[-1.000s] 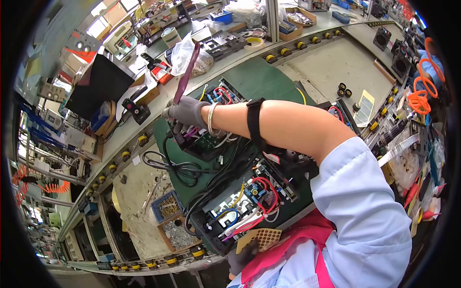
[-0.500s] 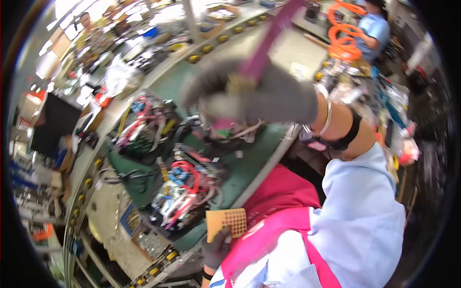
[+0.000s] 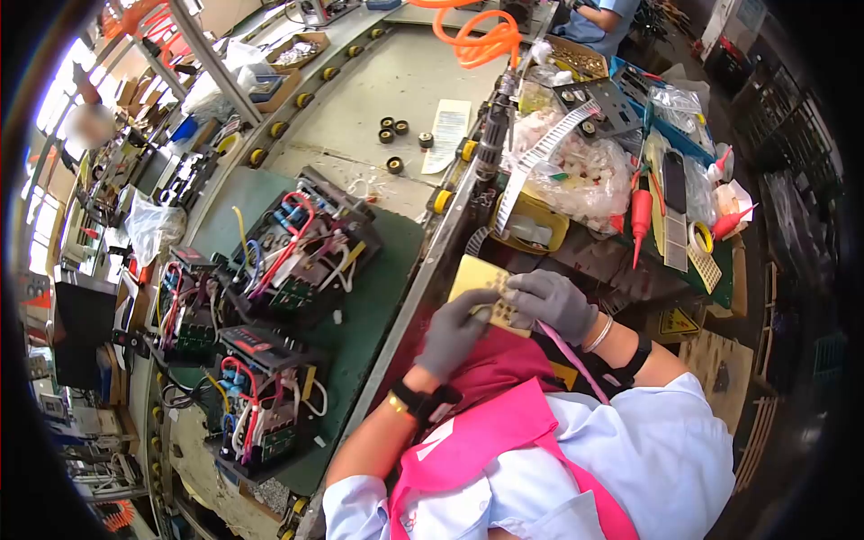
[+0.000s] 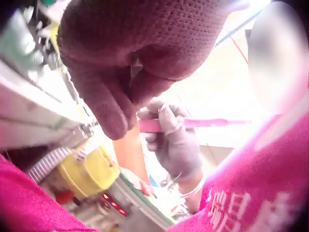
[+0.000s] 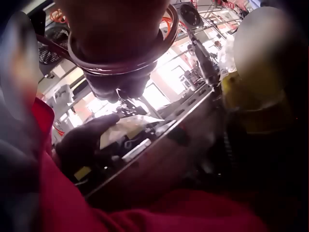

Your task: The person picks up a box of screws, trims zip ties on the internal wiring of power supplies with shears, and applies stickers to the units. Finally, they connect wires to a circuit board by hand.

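Note:
A tan sheet with rows of round brown dots (image 3: 465,279) is held in front of the pink apron. My gloved left hand (image 3: 454,333) pinches its near edge between thumb and fingers. At the dotted side of the sheet are the fingertips of my gloved right hand (image 3: 556,304). That hand also grips a long, narrow purple-pink tool (image 3: 576,362), which sticks out behind it toward the chest. In the left wrist view the pink tool (image 4: 212,123) tapers to a thin end. The tool's front part is hidden behind the right hand in the head view.
Several black units with exposed wiring (image 3: 301,243) sit on the green mat (image 3: 382,270) at left. A power screwdriver (image 3: 492,135) hangs from an orange coiled hose (image 3: 477,40). A yellow bin (image 3: 544,236), bagged parts (image 3: 576,171) and red bottles (image 3: 641,211) lie right.
The right hand has come back from over the units to the dotted sheet, bringing the purple-pink tool. The left hand has raised the sheet, and the head view has swung right.

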`<control>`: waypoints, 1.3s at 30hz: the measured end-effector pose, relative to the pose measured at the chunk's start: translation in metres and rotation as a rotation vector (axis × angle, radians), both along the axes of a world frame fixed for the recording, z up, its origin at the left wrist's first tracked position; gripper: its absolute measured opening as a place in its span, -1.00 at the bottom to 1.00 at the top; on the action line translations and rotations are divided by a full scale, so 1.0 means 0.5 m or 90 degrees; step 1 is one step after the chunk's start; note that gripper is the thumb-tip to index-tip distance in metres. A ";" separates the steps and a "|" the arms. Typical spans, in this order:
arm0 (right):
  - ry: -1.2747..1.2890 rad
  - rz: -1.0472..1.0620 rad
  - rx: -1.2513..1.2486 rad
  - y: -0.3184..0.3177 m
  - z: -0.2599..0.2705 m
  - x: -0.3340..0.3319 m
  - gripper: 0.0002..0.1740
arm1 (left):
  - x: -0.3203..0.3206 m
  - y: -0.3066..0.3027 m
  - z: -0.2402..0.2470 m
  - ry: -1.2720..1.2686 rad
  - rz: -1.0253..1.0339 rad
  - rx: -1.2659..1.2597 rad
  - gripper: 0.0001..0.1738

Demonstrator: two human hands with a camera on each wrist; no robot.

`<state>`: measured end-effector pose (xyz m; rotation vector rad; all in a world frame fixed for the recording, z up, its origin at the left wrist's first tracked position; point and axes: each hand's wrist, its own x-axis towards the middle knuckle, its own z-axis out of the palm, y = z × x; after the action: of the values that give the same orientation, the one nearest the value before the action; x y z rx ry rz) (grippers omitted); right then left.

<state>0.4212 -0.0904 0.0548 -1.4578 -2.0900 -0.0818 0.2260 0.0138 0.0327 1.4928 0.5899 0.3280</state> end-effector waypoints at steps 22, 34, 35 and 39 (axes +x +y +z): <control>-0.067 -0.257 -0.275 0.157 -0.264 0.214 -0.55 | 0.284 0.086 -0.132 0.421 -0.172 0.551 -0.20; 0.074 -0.167 -0.453 0.146 -0.277 0.257 -0.52 | 0.304 0.099 -0.161 0.415 -0.233 0.657 -0.27; 0.073 -0.172 -0.461 0.147 -0.284 0.256 -0.51 | 0.310 0.104 -0.161 0.430 -0.240 0.642 -0.28; 0.028 -0.199 -0.279 0.132 -0.205 0.226 -0.49 | 0.316 0.118 -0.134 0.470 -0.259 0.574 -0.31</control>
<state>0.5342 -0.0242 -0.0477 -2.0172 -1.9026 0.3037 0.3839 0.0727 -0.0344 2.5897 0.7275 -0.3617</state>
